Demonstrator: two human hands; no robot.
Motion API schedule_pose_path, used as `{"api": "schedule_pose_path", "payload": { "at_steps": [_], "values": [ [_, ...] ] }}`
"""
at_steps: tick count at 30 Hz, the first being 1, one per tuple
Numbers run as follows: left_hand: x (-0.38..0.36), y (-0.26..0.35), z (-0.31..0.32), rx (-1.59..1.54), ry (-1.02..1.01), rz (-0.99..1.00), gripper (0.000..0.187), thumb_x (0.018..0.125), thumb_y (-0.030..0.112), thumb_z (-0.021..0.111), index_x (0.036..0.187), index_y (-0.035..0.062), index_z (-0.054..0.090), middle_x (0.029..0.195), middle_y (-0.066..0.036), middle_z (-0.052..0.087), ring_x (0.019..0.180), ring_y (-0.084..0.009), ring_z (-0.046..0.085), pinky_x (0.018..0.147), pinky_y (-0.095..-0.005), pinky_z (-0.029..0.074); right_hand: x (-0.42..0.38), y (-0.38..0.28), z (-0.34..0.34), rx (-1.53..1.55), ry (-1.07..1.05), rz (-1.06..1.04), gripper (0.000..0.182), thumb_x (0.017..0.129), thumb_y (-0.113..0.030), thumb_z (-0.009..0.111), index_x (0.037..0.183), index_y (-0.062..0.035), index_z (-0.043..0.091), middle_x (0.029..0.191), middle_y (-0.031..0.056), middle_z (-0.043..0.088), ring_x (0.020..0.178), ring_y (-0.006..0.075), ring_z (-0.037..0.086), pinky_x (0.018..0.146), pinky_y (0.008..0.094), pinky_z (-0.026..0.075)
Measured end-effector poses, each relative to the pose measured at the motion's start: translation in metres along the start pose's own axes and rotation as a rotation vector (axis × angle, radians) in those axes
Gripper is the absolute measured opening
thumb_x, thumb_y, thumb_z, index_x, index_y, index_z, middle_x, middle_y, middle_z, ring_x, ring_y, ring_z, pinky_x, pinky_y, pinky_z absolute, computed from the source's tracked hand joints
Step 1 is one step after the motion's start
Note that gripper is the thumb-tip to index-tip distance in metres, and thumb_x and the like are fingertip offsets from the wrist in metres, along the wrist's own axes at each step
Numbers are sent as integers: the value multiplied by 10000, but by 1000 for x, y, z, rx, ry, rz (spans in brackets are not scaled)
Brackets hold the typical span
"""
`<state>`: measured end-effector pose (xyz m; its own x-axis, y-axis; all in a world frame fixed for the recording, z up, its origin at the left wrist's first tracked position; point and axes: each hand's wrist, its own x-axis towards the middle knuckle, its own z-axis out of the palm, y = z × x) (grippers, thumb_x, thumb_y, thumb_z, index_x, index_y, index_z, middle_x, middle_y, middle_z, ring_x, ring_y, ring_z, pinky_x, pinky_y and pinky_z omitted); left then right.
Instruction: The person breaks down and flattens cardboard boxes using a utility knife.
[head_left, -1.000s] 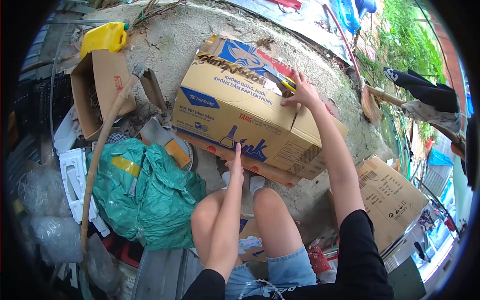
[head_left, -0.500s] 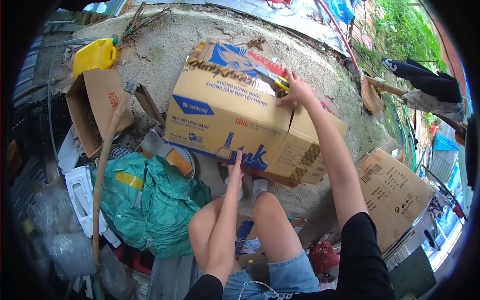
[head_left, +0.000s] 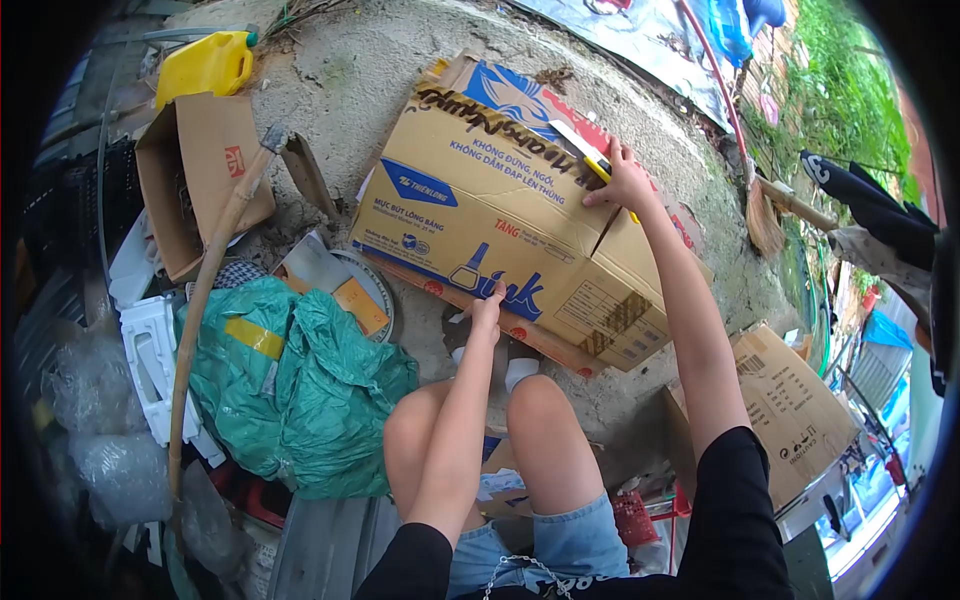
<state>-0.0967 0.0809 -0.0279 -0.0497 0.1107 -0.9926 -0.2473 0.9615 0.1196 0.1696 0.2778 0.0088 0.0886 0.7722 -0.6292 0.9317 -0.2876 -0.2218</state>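
Note:
A large cardboard box (head_left: 455, 215) printed with blue and red lettering lies tilted on the ground before my knees. My left hand (head_left: 485, 312) grips its lower front edge, thumb on the printed side and fingers hidden underneath. At the top of the box, my right hand (head_left: 625, 182) is closed round a knife (head_left: 580, 142) with a pale blade and a yellow handle. The blade points up and left over the box's top flaps. Flattened cardboard (head_left: 533, 338) shows along the bottom edge of the box.
To the left are an open brown carton (head_left: 205, 165), a yellow jug (head_left: 205, 72), a bamboo pole (head_left: 215, 255) and a green plastic bag (head_left: 325, 385). Another carton (head_left: 790, 400) stands at right. A broom (head_left: 762, 220) leans beyond the box.
The box sits higher and further right in view, tilted slightly more. My left hand moved with it along the lower edge. The knife has shifted right with my right hand; the view turned a little.

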Motion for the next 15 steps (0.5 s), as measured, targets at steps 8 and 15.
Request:
{"api": "schedule_pose_path", "payload": {
  "at_steps": [8,15],
  "values": [
    [5,-17,0,81,170,46,926,660,526,653,1209,-113,270,1236,-217,311,1156,-357,322,909,-598,223,-10,-6,-7,-40,36,14,1255,355,-394,827,1332,-66,111,1218,209,341,1049,351,472,858,380,424],
    [41,-41,-4,-27,189,92,1062,675,426,691,1239,-137,-11,1234,-226,334,1143,-289,351,951,-448,257,-2,-4,-2,-75,17,36,1253,363,-387,829,1336,-100,94,1205,203,358,1014,355,496,840,387,428]
  ]
}}
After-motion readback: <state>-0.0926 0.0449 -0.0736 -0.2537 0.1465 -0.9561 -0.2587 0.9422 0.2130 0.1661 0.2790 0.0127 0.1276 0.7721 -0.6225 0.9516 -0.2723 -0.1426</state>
